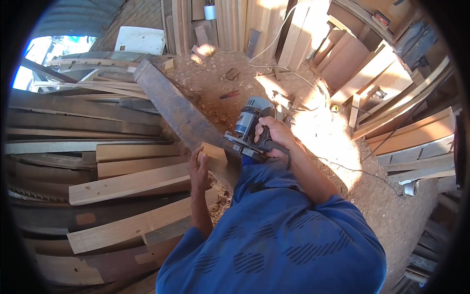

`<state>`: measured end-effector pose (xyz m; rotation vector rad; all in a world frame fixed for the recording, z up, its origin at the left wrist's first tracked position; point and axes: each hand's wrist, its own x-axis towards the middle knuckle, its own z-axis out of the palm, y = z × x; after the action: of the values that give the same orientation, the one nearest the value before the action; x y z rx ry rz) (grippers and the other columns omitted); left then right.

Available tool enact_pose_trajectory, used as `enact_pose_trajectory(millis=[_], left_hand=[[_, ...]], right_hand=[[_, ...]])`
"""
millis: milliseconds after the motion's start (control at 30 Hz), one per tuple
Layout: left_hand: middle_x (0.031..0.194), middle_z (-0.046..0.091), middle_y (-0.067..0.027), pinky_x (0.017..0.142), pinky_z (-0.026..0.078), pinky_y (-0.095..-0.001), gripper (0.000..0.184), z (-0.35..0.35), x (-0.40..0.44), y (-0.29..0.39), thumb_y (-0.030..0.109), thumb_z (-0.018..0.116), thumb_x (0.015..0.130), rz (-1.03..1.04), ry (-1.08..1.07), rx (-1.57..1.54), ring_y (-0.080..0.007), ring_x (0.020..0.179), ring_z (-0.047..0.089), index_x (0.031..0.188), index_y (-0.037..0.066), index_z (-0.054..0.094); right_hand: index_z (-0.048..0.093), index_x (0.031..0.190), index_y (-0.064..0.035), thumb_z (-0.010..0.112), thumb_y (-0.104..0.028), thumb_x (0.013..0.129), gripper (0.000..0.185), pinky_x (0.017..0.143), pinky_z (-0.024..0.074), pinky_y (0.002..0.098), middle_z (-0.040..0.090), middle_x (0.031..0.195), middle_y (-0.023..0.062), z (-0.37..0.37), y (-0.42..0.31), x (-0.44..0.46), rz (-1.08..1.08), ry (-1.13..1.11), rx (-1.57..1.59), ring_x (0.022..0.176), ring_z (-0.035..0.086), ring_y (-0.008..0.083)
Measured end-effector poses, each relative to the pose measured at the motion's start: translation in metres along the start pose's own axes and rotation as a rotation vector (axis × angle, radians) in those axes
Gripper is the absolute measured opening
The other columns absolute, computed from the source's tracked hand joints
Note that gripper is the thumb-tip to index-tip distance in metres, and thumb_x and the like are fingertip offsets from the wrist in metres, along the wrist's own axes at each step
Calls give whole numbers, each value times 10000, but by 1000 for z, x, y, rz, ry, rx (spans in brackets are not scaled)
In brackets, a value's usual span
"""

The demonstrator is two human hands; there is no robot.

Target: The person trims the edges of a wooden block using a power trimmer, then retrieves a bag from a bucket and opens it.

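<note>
While fingers (265,122) grip power tool (247,119), planks (131,185) alongside, pliers (231,93) beyond

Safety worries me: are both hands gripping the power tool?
No, the right hand grips the power tool; the left hand holds a wood block.

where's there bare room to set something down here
The long dark beam looks bare from its far end to the wooden block. Floor also lies open between the blue shirt and the thin cord. Stacked boards crowd the left side.

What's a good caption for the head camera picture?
Right hand grips a power tool; left hand holds a wooden block.
</note>
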<state>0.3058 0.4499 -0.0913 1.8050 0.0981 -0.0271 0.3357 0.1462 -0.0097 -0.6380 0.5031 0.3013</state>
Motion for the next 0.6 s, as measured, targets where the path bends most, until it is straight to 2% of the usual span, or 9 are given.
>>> enact_pose_trajectory(millis=[367,600], left_hand=[[1182,625,-102,934,470,-312,325,-1,-2,0,220,601,1010,68,19,70,-161,1076,572,1291,58,601],[1184,625,-105,942,467,-316,327,-4,1,-9,222,601,1008,28,13,68,-163,1083,573,1291,59,601]], right_hand=[[571,881,-49,560,-138,948,112,576,538,346,577,685,54,-6,2,5,-12,-33,-17,575,566,190],[570,880,-49,569,-145,941,114,582,539,343,584,686,53,-3,1,0,-5,-32,-25,577,566,186]])
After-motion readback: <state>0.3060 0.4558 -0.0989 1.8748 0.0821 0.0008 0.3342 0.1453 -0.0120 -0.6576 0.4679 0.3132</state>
